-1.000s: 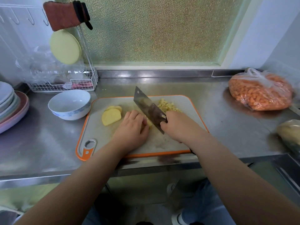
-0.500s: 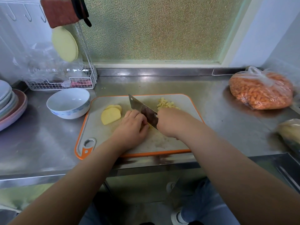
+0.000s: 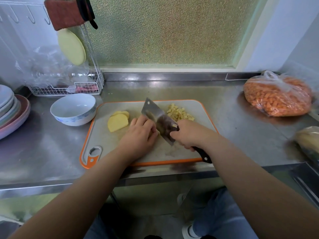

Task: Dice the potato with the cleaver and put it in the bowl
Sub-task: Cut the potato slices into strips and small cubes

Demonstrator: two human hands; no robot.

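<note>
**Again the cleaver lifts: dicing is mid-stroke, bowl unfilled**

Right now the potato being cut is almost wholly hidden under the left hand [image 3: 140, 135], which lies curled over it near the middle of the cutting board [image 3: 103, 144], fingertips pressing down beside the blade. What shape that piece has cannot be told. The cleaver [image 3: 158, 120] stands tilted, its far corner raised off the board and its flat against the left knuckles; half a second ago it lay lower and closer to the board, and a second ago it was raised much as now. So one chop has just landed and the blade has come up for another. The right hand [image 3: 188, 135] is wrapped round the dark handle, whose end pokes out below the wrist over the board's near edge.

Behind the blade sits the heap of diced potato [image 3: 179, 114], at the far right of the board; it looks about the same size as before. To the left of the left hand lie the potato slices [image 3: 118, 121], two or three overlapped, not yet cut down and in the same spot as earlier.

The bowl [image 3: 74, 109] stands on the counter [image 3: 43, 152] just beside the board's far left corner, with no potato visible inside. By my reading the task is in its cutting stage, well short of done: the slices await dicing and nothing has gone to the bowl.
</note>
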